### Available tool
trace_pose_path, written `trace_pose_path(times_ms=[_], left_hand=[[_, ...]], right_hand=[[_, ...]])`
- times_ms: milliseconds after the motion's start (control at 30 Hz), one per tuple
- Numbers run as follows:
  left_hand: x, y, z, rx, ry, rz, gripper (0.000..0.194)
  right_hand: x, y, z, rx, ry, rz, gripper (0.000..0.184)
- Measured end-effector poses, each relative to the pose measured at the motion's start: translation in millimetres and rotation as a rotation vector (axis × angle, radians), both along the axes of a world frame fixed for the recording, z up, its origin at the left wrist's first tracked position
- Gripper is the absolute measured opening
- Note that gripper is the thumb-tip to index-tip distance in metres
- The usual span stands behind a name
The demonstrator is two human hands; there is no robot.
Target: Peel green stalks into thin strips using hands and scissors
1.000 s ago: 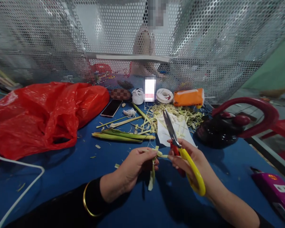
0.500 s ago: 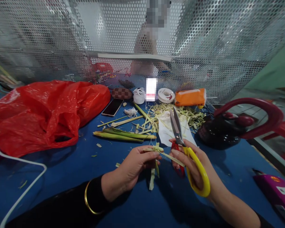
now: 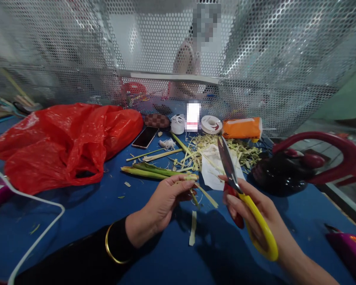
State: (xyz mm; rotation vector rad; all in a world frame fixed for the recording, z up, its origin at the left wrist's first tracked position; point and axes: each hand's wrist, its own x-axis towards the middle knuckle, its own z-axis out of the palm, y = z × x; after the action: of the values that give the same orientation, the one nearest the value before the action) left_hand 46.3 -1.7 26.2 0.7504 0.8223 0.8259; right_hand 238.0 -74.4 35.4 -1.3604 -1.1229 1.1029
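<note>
My left hand [image 3: 169, 200] pinches a small bundle of folded pale green leaf strips [image 3: 192, 178] between thumb and fingers, with loose ends hanging below. In my right hand [image 3: 252, 209] is a pair of scissors [image 3: 229, 162] with one yellow and one red handle, blades pointing up and away and looking closed. The scissors are apart from the bundle. A short piece of leaf strip [image 3: 192, 229] is below my left hand, over the blue tabletop. Just behind my left hand lie long green stalks [image 3: 148, 171].
Leaf scraps [image 3: 243, 150] and a white paper [image 3: 210, 168] lie behind my hands. A red plastic bag [image 3: 59, 146] and phone [image 3: 145, 137] are left; a dark kettle [image 3: 275, 174] is right. A mesh partition [image 3: 154, 51] stands behind, with a person [image 3: 184, 63] beyond it.
My right hand and the scissors have moved right, away from the bundle. The strip that hung under my left hand now lies separate below it. The view has shifted slightly.
</note>
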Motion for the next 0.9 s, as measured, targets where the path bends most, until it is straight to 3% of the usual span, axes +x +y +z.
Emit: trace_pose_path(times_ms=[167, 333, 567, 900], left_hand=[[-8.5, 19.8, 4.5, 0.049, -0.007, 0.217, 0.022], [-11.7, 27.7, 5.1, 0.119, 0.015, 0.338, 0.021], [-7.8, 23.3, 4.8, 0.123, 0.048, 0.342, 0.022], [-5.1, 17.1, -1.4, 0.115, 0.085, 0.249, 0.022]], right_hand=[[14.5, -12.8, 7.3, -0.074, -0.055, 0.305, 0.064], [8.8, -19.5, 1.8, -0.172, -0.083, 0.328, 0.068], [2.4, -16.1, -3.4, -0.197, -0.153, 0.38, 0.072], [-1.4, -9.6, -0.3, -0.207, -0.224, 0.363, 0.067]])
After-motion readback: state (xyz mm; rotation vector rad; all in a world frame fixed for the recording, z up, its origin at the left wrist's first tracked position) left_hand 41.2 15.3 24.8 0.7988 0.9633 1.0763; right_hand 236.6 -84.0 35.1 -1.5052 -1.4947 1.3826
